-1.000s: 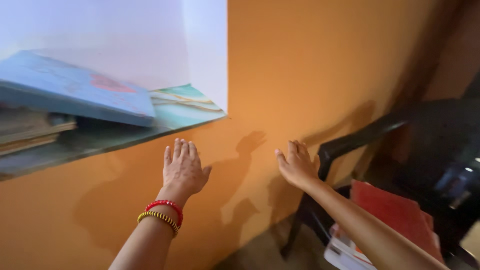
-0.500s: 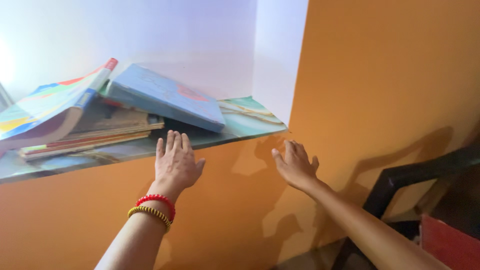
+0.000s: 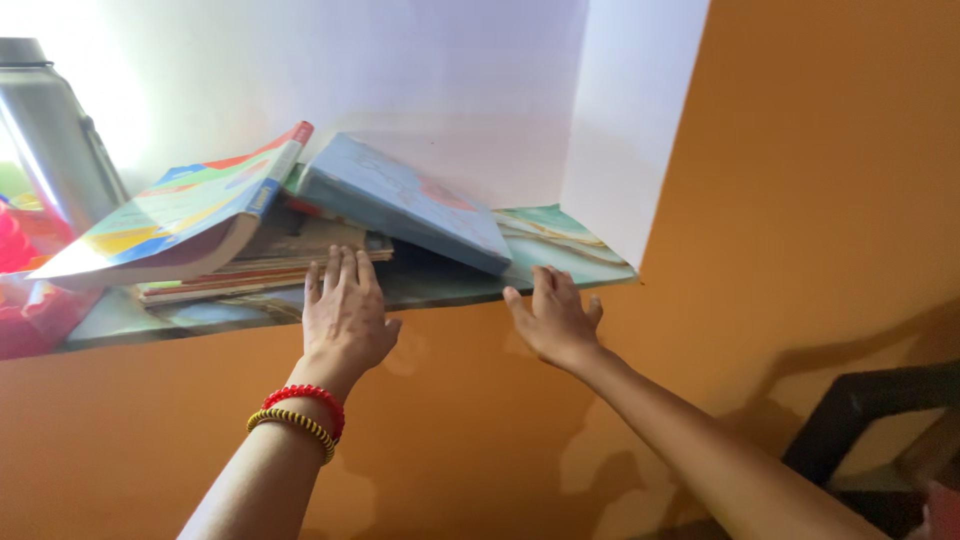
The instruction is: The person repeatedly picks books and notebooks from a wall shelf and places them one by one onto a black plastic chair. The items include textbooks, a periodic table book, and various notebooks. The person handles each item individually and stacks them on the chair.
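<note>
Head view: flat left hand point(image 3: 345, 315) reaches worn, flat books point(image 3: 265, 265).

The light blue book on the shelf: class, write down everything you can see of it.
The light blue book is closed, with a pale blue cover bearing a faint reddish mark. It looks like a thick hardback. It lies tilted, its upper end propped on the stack of books, its lower corner down on the marbled green shelf inside a white wall niche. Neither hand touches it; the left hand reaches the shelf edge just below.
</note>
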